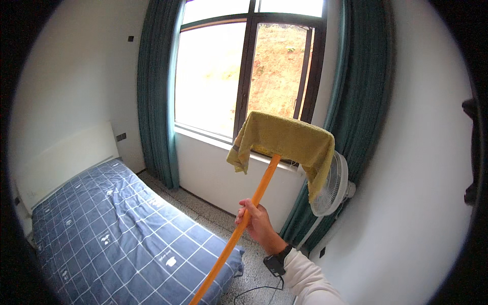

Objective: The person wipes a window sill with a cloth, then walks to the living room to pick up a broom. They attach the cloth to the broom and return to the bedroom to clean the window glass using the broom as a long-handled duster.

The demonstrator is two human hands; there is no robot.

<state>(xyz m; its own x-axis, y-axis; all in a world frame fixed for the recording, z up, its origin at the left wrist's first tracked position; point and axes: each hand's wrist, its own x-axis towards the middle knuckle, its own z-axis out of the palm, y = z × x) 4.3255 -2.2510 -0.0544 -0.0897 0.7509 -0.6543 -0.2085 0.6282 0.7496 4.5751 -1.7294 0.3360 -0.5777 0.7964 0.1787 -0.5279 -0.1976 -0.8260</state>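
Observation:
My right hand (256,221) grips an orange pole (232,242) partway along its length, thumb laid over the front. The pole slants up and away from me, and its lower end runs out of the bottom of the picture. At its top a yellowish-green towel (288,131) is draped over a crosswise head, its two ends hanging down on either side. The head itself is mostly hidden under the cloth. A black device (275,264) with a cable is strapped to my right wrist. My left hand is out of view.
A bed (126,228) with a blue checked cover stands at left. Behind the towel are a dark-framed window (246,76), teal curtains (158,95) and a white standing fan (329,187). Grey speckled floor (248,282) runs between bed and right wall (411,171).

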